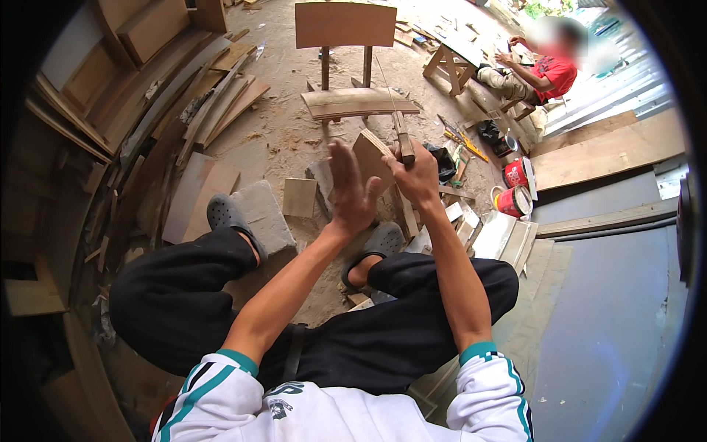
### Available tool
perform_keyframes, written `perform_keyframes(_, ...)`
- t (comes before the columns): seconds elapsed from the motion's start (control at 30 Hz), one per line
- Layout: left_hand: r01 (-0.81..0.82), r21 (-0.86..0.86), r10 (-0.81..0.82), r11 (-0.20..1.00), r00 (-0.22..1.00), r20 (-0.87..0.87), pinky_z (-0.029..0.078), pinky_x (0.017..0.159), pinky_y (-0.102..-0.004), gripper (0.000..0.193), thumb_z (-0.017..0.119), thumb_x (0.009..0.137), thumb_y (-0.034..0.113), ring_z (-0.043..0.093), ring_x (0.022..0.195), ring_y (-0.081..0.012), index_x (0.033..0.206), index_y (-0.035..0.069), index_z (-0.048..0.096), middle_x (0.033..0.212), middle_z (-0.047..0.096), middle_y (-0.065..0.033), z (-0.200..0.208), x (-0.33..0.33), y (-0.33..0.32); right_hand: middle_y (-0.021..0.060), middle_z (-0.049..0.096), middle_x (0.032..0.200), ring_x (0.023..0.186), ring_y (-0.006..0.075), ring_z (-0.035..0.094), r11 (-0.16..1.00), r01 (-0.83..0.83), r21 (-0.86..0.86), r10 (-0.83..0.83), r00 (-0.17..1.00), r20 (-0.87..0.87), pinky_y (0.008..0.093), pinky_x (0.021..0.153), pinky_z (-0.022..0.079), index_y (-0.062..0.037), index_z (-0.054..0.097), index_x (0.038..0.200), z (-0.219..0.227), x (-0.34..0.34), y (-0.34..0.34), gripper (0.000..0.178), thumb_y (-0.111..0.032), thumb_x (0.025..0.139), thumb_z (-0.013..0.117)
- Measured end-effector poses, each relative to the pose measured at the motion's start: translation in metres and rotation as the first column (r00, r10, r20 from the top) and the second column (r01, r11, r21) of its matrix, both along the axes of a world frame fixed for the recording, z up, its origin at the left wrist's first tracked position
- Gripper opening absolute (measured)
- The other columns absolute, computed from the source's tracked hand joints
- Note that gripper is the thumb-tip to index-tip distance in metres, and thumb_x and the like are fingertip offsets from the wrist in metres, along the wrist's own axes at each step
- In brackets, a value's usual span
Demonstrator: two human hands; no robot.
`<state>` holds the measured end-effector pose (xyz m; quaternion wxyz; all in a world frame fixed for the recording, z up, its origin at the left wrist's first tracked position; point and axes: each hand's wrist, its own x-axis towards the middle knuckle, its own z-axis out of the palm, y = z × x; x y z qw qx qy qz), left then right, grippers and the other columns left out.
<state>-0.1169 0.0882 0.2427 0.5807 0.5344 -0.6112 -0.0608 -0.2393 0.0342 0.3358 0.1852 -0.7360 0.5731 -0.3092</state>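
Note:
My right hand [417,174] is closed around a wooden-handled tool [403,138]; a thin, wire-like line runs up from it. A plywood piece [374,156] with a pale layered edge stands tilted between my hands. My right thumb lies at its edge, but I cannot tell whether the hand also grips it. To the left of that piece, my left hand [355,193] is raised, slightly blurred, its fingers stretched out and holding nothing. Just beyond is a wooden chair-like piece with a curved seat board [359,103] and an upright back board [345,25] on two dark posts.
Wood strips [213,110] are piled at the left, beside wooden shelving. A grey block [264,215] lies by my left foot. Red paint cans [512,200], a yellow-handled saw [465,140] and offcuts lie at the right. Another person [549,74] in red sits at a bench [451,62].

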Motion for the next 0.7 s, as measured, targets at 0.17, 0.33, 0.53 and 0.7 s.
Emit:
perform_keyframes(0.17,0.095,-0.101,-0.071,0.99,0.973,0.22,0.007,0.118,-0.0523,0.081,0.05,0.094,0.045,0.011,0.147,-0.0414,0.149,-0.005,0.019,0.157,0.013,-0.0272,-0.006,-0.025,-0.001,0.0095,0.066,0.076,0.081,0.0199,0.069,0.999,0.041,-0.015,-0.037,0.981,0.191,0.0315,0.072,0.053,-0.0002,0.059,0.081,0.05,0.008,0.031,0.021,-0.014,0.079,0.076)
perform_keyframes(0.33,0.159,0.191,-0.209,0.969,0.938,0.275,0.004,0.117,-0.0558,0.095,0.045,0.09,0.063,0.005,0.146,-0.0462,0.15,-0.005,0.016,0.157,0.009,-0.0293,-0.052,-0.021,0.013,0.0115,0.07,0.081,0.071,0.0169,0.065,0.99,0.124,-0.073,-0.102,0.96,0.26,0.0316,0.068,0.052,-0.0005,0.061,0.08,0.09,-0.036,0.028,0.022,-0.015,0.077,0.077)
perform_keyframes(0.53,-0.025,0.908,0.021,0.419,1.0,0.018,-0.004,0.117,-0.0539,0.101,0.027,0.091,0.074,-0.006,0.148,-0.0399,0.153,0.0,0.0,0.159,-0.004,-0.025,-0.097,0.006,0.037,0.012,0.072,0.086,0.074,0.0137,0.065,0.975,0.173,-0.14,-0.125,0.947,0.296,0.0289,0.071,0.051,0.0001,0.058,0.078,0.111,-0.075,0.02,0.023,-0.012,0.077,0.078)
perform_keyframes(0.7,-0.045,0.581,0.117,0.812,0.989,-0.088,-0.001,0.118,-0.0513,0.094,0.031,0.095,0.067,-0.004,0.148,-0.0377,0.153,0.0,0.0,0.159,-0.002,-0.0246,-0.026,-0.003,0.001,0.0125,0.072,0.085,0.074,0.0136,0.065,0.983,0.147,-0.111,-0.101,0.935,0.339,0.029,0.07,0.051,0.0002,0.058,0.076,0.117,-0.071,0.029,0.023,-0.01,0.076,0.079)
